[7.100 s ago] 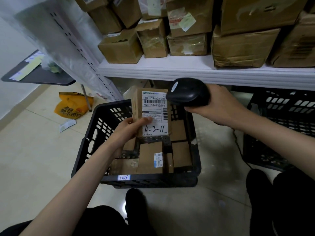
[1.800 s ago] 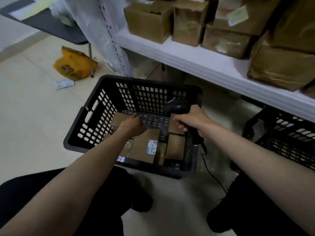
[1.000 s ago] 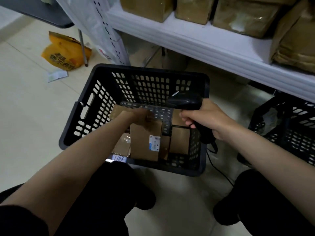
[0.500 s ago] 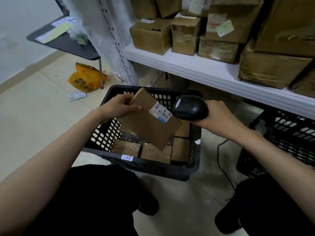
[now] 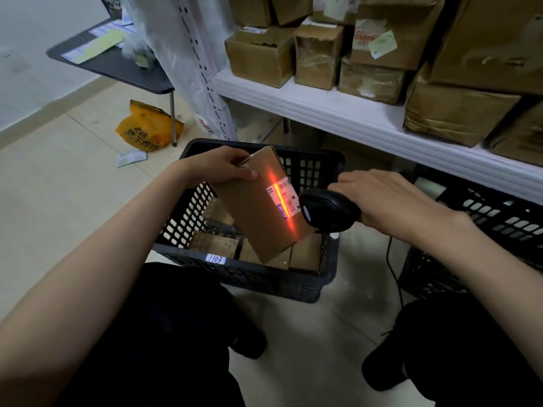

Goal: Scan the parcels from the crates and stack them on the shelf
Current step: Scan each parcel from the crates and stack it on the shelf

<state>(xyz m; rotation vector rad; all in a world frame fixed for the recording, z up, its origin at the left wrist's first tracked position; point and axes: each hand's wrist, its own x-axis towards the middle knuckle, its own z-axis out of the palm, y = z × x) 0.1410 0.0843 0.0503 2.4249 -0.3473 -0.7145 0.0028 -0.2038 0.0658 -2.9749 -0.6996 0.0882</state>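
Note:
My left hand (image 5: pixel 219 168) grips the top corner of a flat brown cardboard parcel (image 5: pixel 252 210), held tilted above the black crate (image 5: pixel 258 277). My right hand (image 5: pixel 390 201) holds a black barcode scanner (image 5: pixel 326 212) just right of the parcel. A red scan line crosses the parcel's white barcode label (image 5: pixel 283 198). Several more brown parcels (image 5: pixel 214 243) lie on the crate's bottom. The white shelf (image 5: pixel 338 113) behind carries several stacked cardboard boxes (image 5: pixel 261 57).
A second black crate (image 5: pixel 484 230) stands at the right under the shelf. The scanner's cable (image 5: pixel 393 268) runs down between the crates. A yellow bag (image 5: pixel 147 130) and a paper slip lie on the tiled floor by a dark table (image 5: pixel 117 63) at the left. My dark-trousered knees fill the foreground.
The scanner has dropped lower and closer to the parcel's label, and its red beam now lights the label. The parcel stays tilted in my left hand.

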